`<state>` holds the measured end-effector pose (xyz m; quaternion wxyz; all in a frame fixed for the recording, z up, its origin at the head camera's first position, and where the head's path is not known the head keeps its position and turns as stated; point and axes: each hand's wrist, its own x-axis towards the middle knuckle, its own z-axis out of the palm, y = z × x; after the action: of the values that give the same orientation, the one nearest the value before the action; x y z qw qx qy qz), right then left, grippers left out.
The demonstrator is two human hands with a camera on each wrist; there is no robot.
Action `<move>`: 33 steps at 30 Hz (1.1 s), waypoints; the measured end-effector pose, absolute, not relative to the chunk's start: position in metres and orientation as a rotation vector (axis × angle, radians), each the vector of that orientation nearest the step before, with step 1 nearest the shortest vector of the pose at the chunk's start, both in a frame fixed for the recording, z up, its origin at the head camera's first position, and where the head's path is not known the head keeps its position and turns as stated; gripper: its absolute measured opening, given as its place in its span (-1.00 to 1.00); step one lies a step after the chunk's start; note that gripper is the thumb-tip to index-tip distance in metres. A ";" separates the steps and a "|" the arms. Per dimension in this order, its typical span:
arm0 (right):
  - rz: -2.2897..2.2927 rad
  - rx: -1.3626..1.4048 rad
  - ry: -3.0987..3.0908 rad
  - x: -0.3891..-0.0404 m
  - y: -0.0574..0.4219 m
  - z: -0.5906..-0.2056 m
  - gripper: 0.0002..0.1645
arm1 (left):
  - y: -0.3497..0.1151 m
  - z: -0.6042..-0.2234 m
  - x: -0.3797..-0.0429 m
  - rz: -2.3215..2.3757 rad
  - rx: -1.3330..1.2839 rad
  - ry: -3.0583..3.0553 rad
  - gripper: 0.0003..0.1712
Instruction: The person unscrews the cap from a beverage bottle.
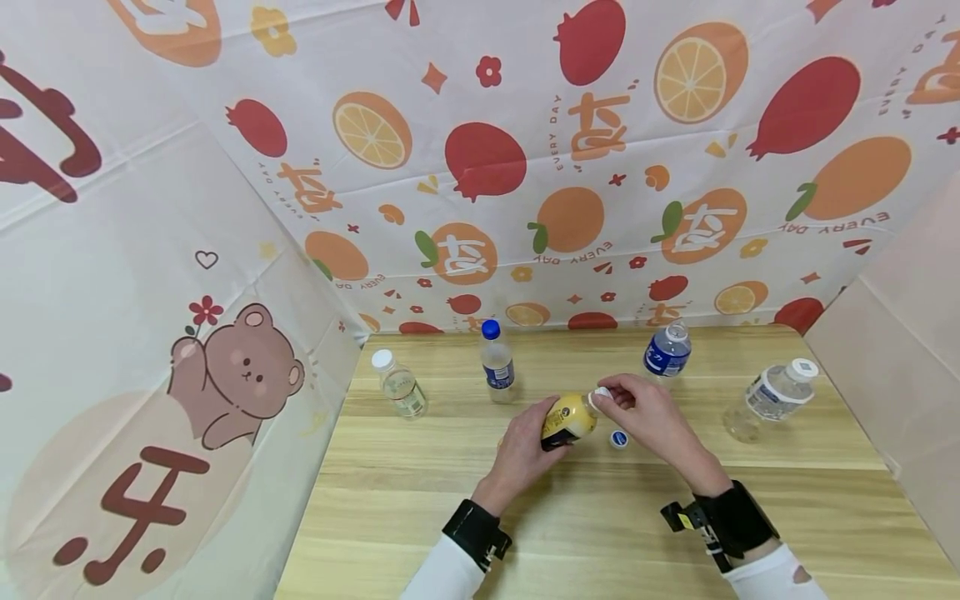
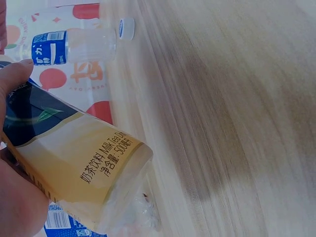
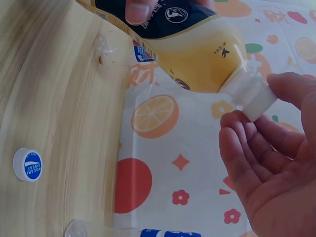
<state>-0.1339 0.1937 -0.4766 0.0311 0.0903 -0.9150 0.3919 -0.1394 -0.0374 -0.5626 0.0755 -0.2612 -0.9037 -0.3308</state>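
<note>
A milk tea bottle [image 1: 569, 419] with a yellow and black label is held tilted above the table, its neck toward the right. My left hand [image 1: 519, 450] grips it round the body, with the thumb over the dark part of the label in the left wrist view. At the neck, my right hand [image 1: 647, 418] pinches the white cap [image 3: 260, 102] between thumb and fingers. The cap sits at the bottle's mouth. On the table below lies a loose white cap with a blue top [image 1: 618, 439], marked Pocari Sweat in the right wrist view.
A capped clear bottle [image 1: 403, 385] and a blue-capped bottle [image 1: 498, 367] stand at the left. Toward the right are an uncapped blue-labelled bottle [image 1: 667, 353] and a larger white-capped bottle [image 1: 771, 400]. A fruit-printed cloth [image 1: 525, 275] hangs behind the wooden table [image 1: 405, 517].
</note>
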 end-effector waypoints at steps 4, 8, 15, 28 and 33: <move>1.242 0.318 -2.794 -0.133 0.194 -0.476 -0.53 | -0.038 -0.563 -0.139 -1.013 -0.777 -2.708 -0.01; 1.254 0.343 -2.775 -0.132 0.195 -0.476 -0.53 | -0.039 -0.564 -0.139 -1.036 -0.777 -2.706 -0.03; 1.276 0.367 -2.722 -0.131 0.196 -0.479 -0.58 | -0.044 -0.563 -0.140 -1.093 -0.706 -2.744 -0.03; 1.199 0.381 -2.783 -0.131 0.204 -0.508 -0.59 | -0.055 -0.561 -0.145 -1.163 -0.604 -2.750 -0.04; 1.121 0.412 -2.835 -0.132 0.198 -0.524 -0.60 | -0.056 -0.562 -0.147 -1.169 -0.585 -2.763 -0.05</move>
<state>-0.1324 0.1985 -0.5244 0.0325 0.1338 -0.9210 0.3643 -0.1470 -0.0563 -0.5620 0.0427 -0.1912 -0.9031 -0.3822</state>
